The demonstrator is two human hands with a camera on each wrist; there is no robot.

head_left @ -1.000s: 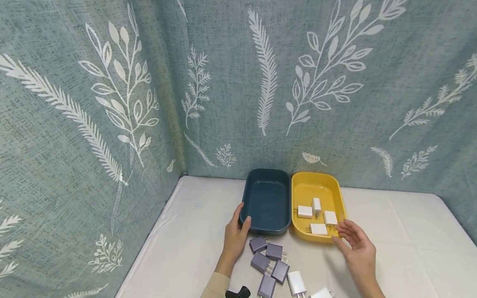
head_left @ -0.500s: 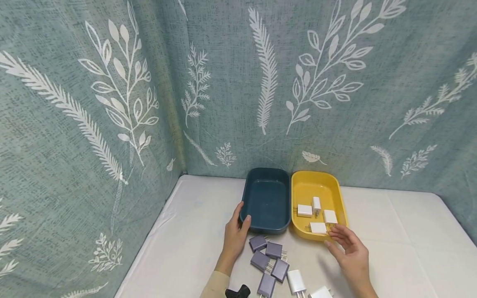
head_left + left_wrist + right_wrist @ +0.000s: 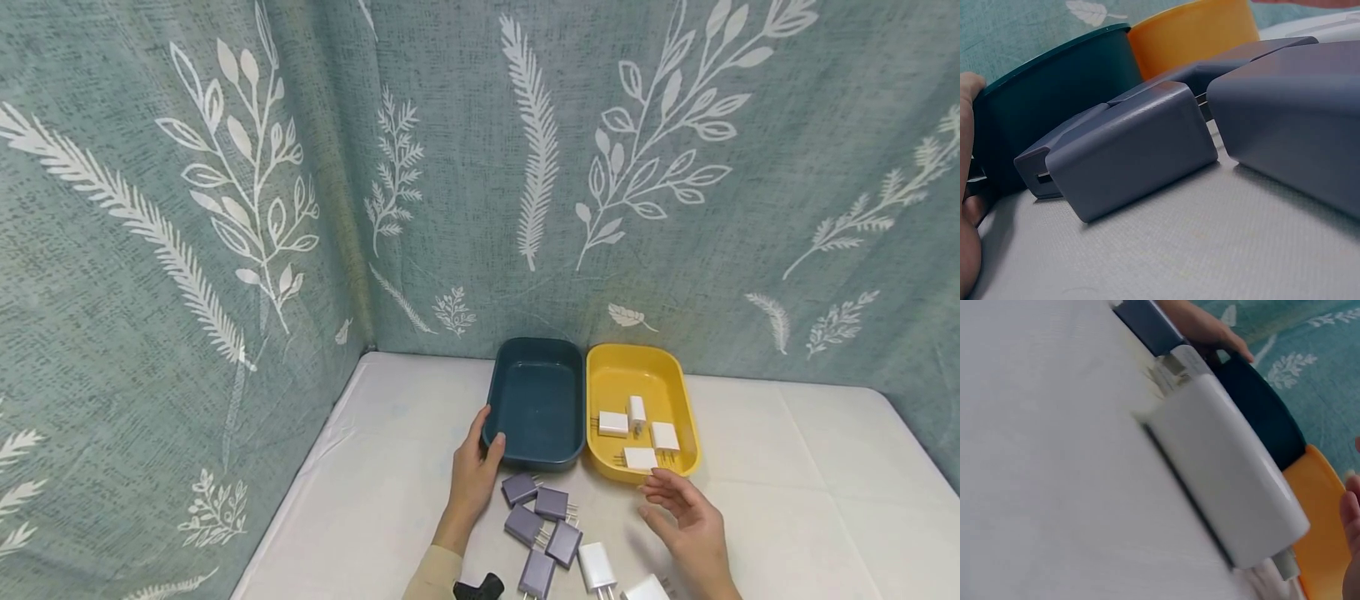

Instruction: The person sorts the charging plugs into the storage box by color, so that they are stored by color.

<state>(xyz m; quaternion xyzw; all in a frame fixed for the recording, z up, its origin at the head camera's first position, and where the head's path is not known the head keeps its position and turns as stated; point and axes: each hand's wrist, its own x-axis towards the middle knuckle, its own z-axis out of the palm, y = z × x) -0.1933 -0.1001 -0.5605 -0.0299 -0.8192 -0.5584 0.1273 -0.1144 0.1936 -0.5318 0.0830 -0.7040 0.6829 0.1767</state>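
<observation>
My left hand [image 3: 472, 475] holds the near left corner of a dark blue tray [image 3: 538, 400], thumb at the front rim and fingers along the side. Just in front of the yellow tray [image 3: 633, 371], my right hand [image 3: 690, 525] hovers with loosely bent fingers and nothing in it. Several white charger plugs [image 3: 612, 424] lie inside the yellow tray; the blue one is bare. Several purple-grey charger plugs [image 3: 552, 503] are clustered before the blue tray, seen close in the left wrist view. Two more white charger plugs [image 3: 597, 567] lie near the bottom edge, one below my right hand.
The two trays stand side by side at the back of a white-covered table [image 3: 780, 467]. Behind and to the left hangs a teal curtain [image 3: 465, 208] with white leaf prints. A small black object [image 3: 480, 587] shows beside my left sleeve.
My right hand has moved back from the yellow tray's near right corner, toward me and slightly left. My left hand and the trays keep their places.
</observation>
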